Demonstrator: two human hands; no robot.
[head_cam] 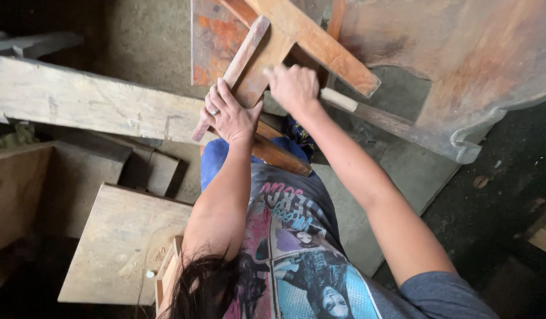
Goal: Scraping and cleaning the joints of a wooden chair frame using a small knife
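A: Left hand (228, 115)?
B: Fingers spread flat, pressed on a narrow wood slat (240, 62) that runs diagonally from near left to far right. Ring on one finger.
A: And the right hand (293, 87)?
B: Closed in a fist just right of the left one, on the wood frame (311, 44). Looks like it grips smth, but can't tell what; fingers curl away from view.
A: Where's the frame sit?
B: Far centre, in front of the person. Reddish-brown pieces crossing each other, the slat across a wider board. One lower piece (279, 155) angles down near the blue lap.
A: Anything by the right wrist?
B: A pale round peg (338, 99), on the end of a grey bar going right, just beside the wrist.
A: Rest of the scene?
B: Big curved wood panel (486, 59) far right. Long grey plank (90, 100) on the left, running across. Pale square board (122, 242) near left, w/ wood scraps beside it. Concrete floor (149, 41) under all.
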